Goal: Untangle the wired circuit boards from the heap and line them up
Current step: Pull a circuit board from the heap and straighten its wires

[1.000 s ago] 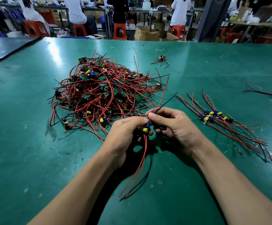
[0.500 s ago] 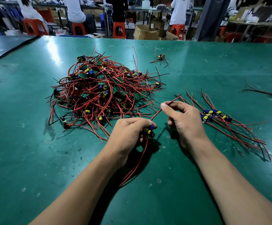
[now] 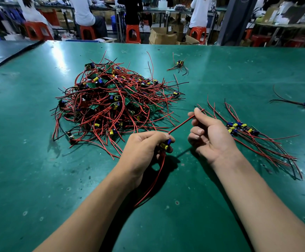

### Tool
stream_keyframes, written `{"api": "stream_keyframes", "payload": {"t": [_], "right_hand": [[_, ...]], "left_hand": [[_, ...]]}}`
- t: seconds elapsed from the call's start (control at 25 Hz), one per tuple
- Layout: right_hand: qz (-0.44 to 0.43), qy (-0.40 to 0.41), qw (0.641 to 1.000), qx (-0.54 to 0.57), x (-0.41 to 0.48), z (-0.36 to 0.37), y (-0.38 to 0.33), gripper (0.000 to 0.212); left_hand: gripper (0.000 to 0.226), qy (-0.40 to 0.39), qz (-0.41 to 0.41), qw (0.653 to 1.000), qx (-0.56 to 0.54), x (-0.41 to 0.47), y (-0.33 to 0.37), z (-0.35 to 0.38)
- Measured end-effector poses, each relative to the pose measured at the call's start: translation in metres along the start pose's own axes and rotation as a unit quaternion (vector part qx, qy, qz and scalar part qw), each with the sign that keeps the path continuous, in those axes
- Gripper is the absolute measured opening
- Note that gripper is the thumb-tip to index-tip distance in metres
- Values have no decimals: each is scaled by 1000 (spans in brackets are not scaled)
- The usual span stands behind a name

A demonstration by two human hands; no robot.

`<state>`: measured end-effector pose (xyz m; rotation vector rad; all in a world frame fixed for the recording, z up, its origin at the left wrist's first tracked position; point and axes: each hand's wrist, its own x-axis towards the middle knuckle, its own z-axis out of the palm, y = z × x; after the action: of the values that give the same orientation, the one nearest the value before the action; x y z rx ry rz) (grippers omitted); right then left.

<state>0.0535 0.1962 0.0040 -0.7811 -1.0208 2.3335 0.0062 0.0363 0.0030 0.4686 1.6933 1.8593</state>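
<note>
Sorting looks barely begun: left hand (image 3: 142, 151) grips one circuit board (image 3: 165, 144), right hand (image 3: 210, 135) pinches its wire (image 3: 181, 123), heap (image 3: 111, 102) dwarfs row (image 3: 239, 127).

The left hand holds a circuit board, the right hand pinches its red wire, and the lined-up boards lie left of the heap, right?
Not quite: the head view shows the lined-up boards lying right of the heap. The left hand does hold a circuit board, and the right hand does pinch its red wire.
</note>
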Motion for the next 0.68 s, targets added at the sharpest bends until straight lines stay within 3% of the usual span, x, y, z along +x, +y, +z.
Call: {"api": "stream_keyframes", "payload": {"t": [0.24,0.44,0.68], "right_hand": [[73,-33,992,100,0,-3,-8,32],[23,-8,1000,-16,-3,-5,-8,33],[33,-19,999,-1,-1,-6,-7,29]], "left_hand": [[23,-24,-10,1000,7,0,-1,-2],[28,-40,-11,999,9,3,-2,-7],[28,-48,-20,999,5,4,-3,-8]]}}
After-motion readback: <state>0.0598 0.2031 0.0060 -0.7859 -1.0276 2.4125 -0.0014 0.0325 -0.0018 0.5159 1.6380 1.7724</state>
